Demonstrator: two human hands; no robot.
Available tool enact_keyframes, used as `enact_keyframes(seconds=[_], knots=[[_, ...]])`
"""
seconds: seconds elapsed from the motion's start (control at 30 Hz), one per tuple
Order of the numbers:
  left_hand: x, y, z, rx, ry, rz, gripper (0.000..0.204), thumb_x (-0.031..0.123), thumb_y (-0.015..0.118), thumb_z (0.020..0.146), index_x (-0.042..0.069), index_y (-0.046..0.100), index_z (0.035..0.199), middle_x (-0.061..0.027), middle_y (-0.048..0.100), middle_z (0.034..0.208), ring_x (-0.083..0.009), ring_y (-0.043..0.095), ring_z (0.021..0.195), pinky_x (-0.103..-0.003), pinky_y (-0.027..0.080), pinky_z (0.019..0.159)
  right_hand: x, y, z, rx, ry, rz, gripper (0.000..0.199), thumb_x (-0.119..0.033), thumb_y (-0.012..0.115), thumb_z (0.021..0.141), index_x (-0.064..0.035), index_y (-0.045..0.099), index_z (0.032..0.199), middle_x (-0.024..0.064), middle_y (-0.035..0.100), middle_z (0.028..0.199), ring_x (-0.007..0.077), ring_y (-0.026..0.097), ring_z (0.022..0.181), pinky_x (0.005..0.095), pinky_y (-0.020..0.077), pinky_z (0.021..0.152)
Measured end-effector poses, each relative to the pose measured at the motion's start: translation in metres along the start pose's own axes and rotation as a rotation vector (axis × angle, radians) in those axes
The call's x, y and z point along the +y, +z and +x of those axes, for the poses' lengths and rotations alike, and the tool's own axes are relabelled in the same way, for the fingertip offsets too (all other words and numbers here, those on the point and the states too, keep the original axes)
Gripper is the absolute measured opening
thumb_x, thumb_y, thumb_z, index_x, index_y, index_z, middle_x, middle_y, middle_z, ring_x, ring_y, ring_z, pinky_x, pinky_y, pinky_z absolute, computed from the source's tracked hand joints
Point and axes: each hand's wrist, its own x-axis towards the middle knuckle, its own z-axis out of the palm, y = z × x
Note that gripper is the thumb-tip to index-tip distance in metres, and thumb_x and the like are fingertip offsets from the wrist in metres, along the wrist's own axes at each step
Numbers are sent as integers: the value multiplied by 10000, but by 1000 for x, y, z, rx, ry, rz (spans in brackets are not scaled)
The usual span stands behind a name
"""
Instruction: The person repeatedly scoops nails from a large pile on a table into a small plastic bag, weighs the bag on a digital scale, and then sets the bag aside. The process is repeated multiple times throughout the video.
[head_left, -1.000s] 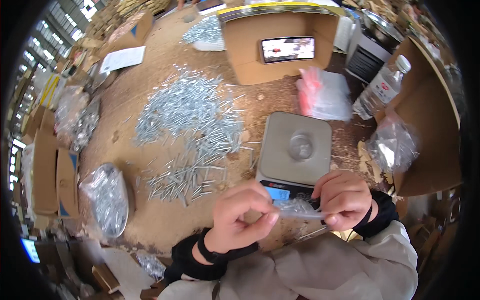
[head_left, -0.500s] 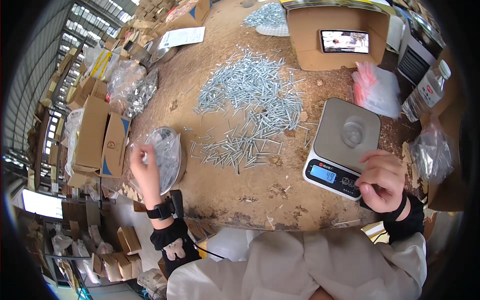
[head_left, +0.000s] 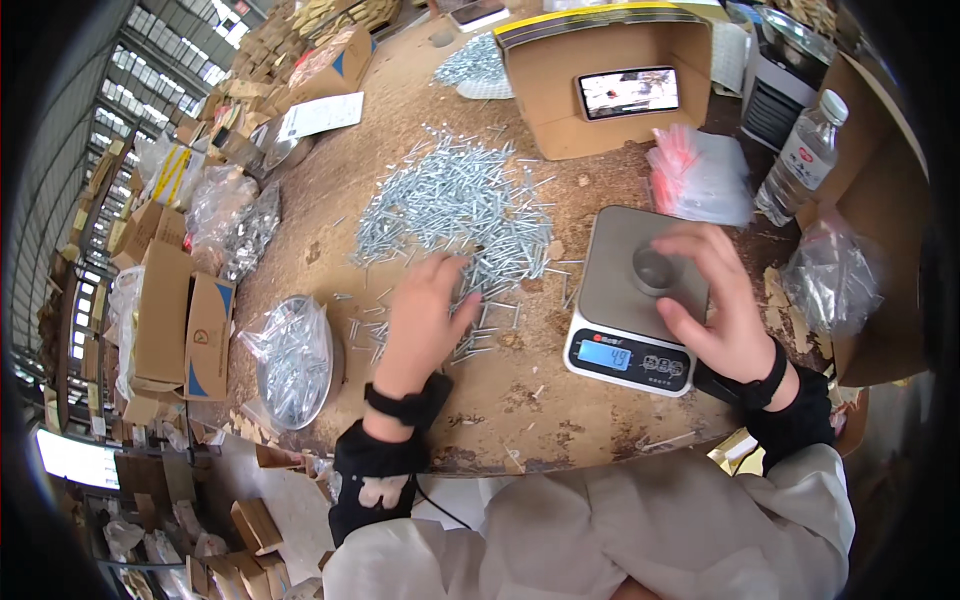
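A large heap of silvery screws [head_left: 455,195] is spread on the worn wooden table. My left hand [head_left: 418,325] is over the near part of the heap, thumb apart from curved fingers; whether the fingertips touch screws is hidden. On my right, a small round cup [head_left: 652,272] stands on the grey plate of a digital scale [head_left: 612,240] with a lit blue display. My right hand [head_left: 722,305] reaches over that plate, thumb and fingers spread beside the cup with a gap between them. To the left stands a round metal bowl [head_left: 328,385], lined with clear plastic holding small bags of screws.
Clear bags with red edges [head_left: 700,175] lie beyond the scale, beside a water bottle [head_left: 800,160]. A phone [head_left: 628,92] leans inside an open carton [head_left: 545,125]. Cardboard boxes [head_left: 165,310] line the left edge, and a crumpled plastic bag [head_left: 830,275] sits far right.
My left hand has moved right, from the bowl to the screws. My right hand has gone from the scale's front corner up to the cup, its curled fingers spreading. The view has shifted.
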Motion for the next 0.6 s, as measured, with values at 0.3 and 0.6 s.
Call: enact_keyframes(seconds=[0.3,0.6], knots=[[7,42,62,-109,-6,-4,267,137,703,798,62,584,1025,-150,587,1000,-373,600,905,-449,484,770,19,1,-4,-81,23,-38,625,-131,718,743,-31,471,1309,185,485,1279,397,454,1219,464,361,1053],[8,35,57,-140,11,-36,180,84,680,851,52,598,1009,-125,593,947,-324,607,776,-395,484,685,20,-2,-7,-118,42,22,652,-151,730,756,-38,457,1338,196,475,1291,397,452,1207,468,356,1055]])
